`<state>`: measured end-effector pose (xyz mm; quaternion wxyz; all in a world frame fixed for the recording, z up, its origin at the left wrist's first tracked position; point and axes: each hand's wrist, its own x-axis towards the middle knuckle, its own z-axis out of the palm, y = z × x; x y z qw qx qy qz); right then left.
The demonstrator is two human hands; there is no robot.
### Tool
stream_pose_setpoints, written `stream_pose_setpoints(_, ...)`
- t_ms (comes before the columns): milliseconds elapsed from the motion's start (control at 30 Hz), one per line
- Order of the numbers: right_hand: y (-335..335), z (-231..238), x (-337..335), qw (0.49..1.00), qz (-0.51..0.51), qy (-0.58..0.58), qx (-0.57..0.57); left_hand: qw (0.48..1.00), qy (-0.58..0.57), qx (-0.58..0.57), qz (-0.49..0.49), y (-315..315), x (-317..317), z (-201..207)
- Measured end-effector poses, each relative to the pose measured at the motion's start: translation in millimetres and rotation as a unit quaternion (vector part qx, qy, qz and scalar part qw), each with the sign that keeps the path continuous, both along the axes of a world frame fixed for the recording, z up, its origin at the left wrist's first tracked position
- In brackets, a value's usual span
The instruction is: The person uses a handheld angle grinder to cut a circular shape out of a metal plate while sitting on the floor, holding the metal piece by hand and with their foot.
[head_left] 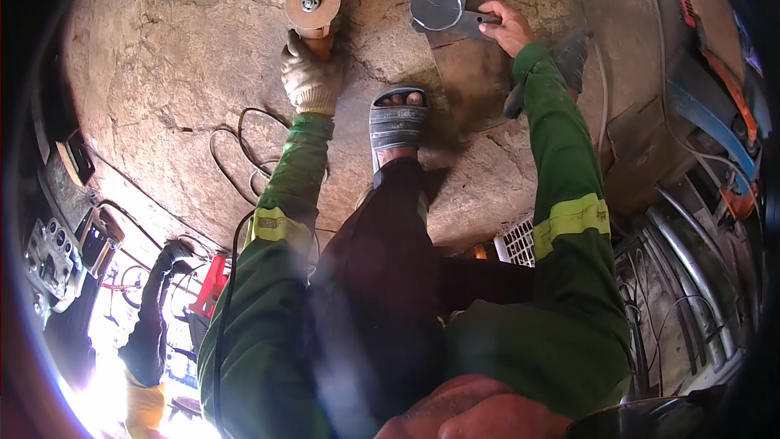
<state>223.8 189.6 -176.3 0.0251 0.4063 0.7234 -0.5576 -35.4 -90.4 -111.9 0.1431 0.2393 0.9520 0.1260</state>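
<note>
My left hand [310,73], in a pale knitted work glove, is closed round the body of an angle grinder [315,6]. The grinder's tan disc and centre nut face up, and the disc stands apart from any other thing. My bare right hand [512,30] grips the short dark bar end of a metal piece [474,24]. At that piece's left end is a round dark plate [437,7] with a bright rim. A flat brown sheet [467,73] lies on the ground beneath it.
My sandalled foot [398,118] rests between my arms. A black cable [244,142] loops on the ground at left. Metal pipes [691,276] and a blue-and-orange object [731,146] lie at right. A white plastic crate [516,241] sits near my right arm. Another person [146,333] stands at lower left.
</note>
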Motion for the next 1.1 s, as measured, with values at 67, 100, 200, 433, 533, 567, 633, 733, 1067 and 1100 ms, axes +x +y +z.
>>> stream_pose_setpoints(67, 0.9, -1.1, 5.1, 0.999, -0.006, -0.010, -0.047, 0.998, 0.052, 0.027, -0.013, 0.9, 4.6, -0.3)
stream_pose_setpoints(100, 0.5, -1.7, 8.2, 0.997, -0.009, -0.015, -0.070, 0.996, 0.077, 0.040, -0.020, 1.3, 6.9, -1.2)
stream_pose_setpoints(200, -31.6, 6.5, -5.8, 0.996, -0.076, -0.011, -0.037, 0.996, 0.075, 0.031, -0.030, -11.8, 2.7, -12.1)
stream_pose_setpoints(433, -72.0, 11.4, -12.5, 0.962, -0.119, -0.089, 0.230, 0.998, -0.039, -0.038, 0.033, 4.0, -5.8, 2.9)
stream_pose_setpoints(533, -84.3, 7.7, -12.5, 0.940, -0.120, -0.093, 0.305, 0.999, -0.016, -0.023, 0.016, -0.2, -6.4, -2.6)
stream_pose_setpoints(567, -89.7, 3.7, -9.8, 0.928, -0.121, -0.061, 0.347, 0.999, -0.030, -0.006, 0.018, -1.2, -9.5, -3.4)
stream_pose_setpoints(633, -99.3, 1.0, -7.8, 0.924, -0.152, -0.057, 0.346, 0.999, -0.044, 0.031, 0.003, -4.6, -15.0, -6.2)
stream_pose_setpoints(733, -107.7, 10.1, -4.4, 0.911, -0.087, -0.089, 0.393, 0.999, -0.044, 0.017, 0.000, -6.7, -18.5, -6.6)
stream_pose_setpoints(1067, -179.4, 62.1, -20.3, 0.955, -0.169, -0.026, 0.241, 0.984, -0.173, -0.018, 0.025, -4.1, -47.4, 16.0)
stream_pose_setpoints(1100, -196.1, 56.2, -25.2, 0.968, -0.238, 0.069, 0.044, 0.977, -0.208, 0.006, 0.038, -2.2, -50.1, 25.8)
